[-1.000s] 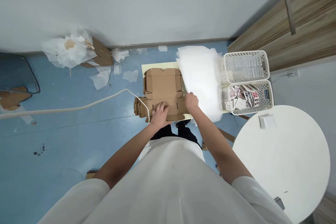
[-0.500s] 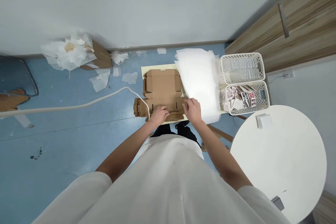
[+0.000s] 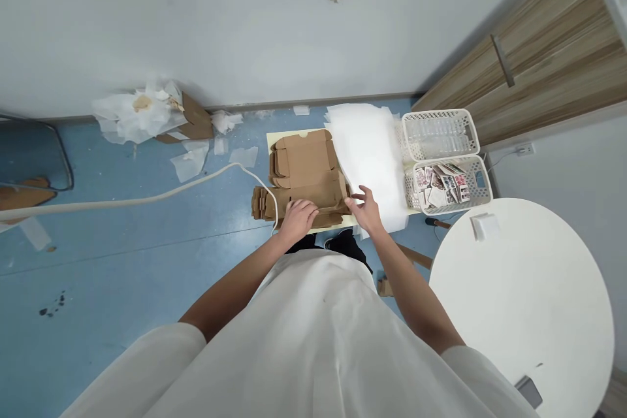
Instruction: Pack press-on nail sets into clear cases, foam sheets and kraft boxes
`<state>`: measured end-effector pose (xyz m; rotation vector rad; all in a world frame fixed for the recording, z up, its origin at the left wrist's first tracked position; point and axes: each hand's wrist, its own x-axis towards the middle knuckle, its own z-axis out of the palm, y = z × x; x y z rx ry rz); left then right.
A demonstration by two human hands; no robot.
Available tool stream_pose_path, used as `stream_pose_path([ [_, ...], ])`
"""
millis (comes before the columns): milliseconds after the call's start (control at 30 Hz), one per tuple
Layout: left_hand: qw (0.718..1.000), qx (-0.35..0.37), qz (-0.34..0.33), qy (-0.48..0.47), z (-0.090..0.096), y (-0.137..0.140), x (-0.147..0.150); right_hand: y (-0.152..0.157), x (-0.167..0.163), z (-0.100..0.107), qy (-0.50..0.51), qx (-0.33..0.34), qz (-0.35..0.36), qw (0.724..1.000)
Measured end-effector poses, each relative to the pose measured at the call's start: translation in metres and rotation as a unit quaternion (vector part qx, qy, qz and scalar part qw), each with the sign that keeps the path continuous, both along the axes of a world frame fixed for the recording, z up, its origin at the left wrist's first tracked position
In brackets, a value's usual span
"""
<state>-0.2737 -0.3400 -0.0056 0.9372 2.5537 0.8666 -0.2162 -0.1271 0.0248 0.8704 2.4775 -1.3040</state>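
A flat, partly folded brown cardboard box point(image 3: 309, 160) lies on a stack of similar box blanks in front of me. My left hand point(image 3: 298, 221) is closed over its near panel, fingers curled on the near edge. At the right end of that panel, my right hand point(image 3: 366, 211) has its fingers spread, with the thumb side touching a raised side flap point(image 3: 343, 189). A pile of thin white sheets point(image 3: 369, 150) lies just beyond the right hand. Under the blanks, a pale yellow surface point(image 3: 272, 138) shows at the edges.
Two white perforated baskets stand at the right: one with clear plastic items point(image 3: 438, 132), one with printed cards point(image 3: 443, 184). A round white table point(image 3: 529, 287) is nearer me. A pale hose point(image 3: 161, 196) crosses from the left. Paper scraps and a carton point(image 3: 196, 119) lie on the floor.
The right side flap has come up and inward. My right hand has gone from pinching at the panel's end to spread fingers. My left hand stays on the near edge; the view has shifted slightly.
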Motion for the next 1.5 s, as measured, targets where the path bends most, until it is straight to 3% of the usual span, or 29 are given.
stream_pose_path([
  [100,0.999,0.028,0.007,-0.014,-0.003,0.003,0.009,0.001,-0.021,0.016,-0.036,0.003,0.075,0.997],
  [333,0.988,0.141,0.027,-0.066,-0.003,0.008,0.011,-0.012,-0.047,0.042,-0.087,0.194,0.176,0.961],
  [433,0.983,0.142,0.109,-0.032,-0.001,0.001,0.006,-0.005,-0.042,0.049,-0.066,0.237,0.17,0.954],
  [533,0.969,0.095,0.229,-0.018,-0.006,-0.007,-0.003,0.008,-0.03,0.052,-0.046,0.255,0.152,0.954],
  [633,0.949,0.054,0.291,-0.106,-0.019,-0.01,-0.013,0.021,-0.015,0.05,-0.028,0.24,0.131,0.962],
  [733,0.931,0.05,0.295,-0.208,-0.033,-0.005,-0.019,0.034,0.003,0.046,-0.004,0.202,0.085,0.976],
  [933,0.924,0.109,0.221,-0.293,-0.035,0.018,-0.017,0.055,0.048,0.035,0.032,0.109,-0.038,0.993],
  [1067,0.947,0.123,0.157,-0.251,-0.016,0.044,-0.016,0.063,0.082,0.034,0.033,0.105,-0.099,0.989],
  [1233,0.984,0.069,0.04,-0.156,0.017,0.099,-0.009,0.075,0.133,0.036,0.075,0.091,-0.175,0.977],
  [1333,0.989,0.08,-0.035,-0.117,0.034,0.142,0.009,0.085,0.174,0.038,0.131,0.105,-0.235,0.957],
  [1500,0.975,0.12,-0.154,-0.11,0.051,0.217,0.065,0.105,0.257,0.039,0.154,0.197,-0.375,0.892],
])
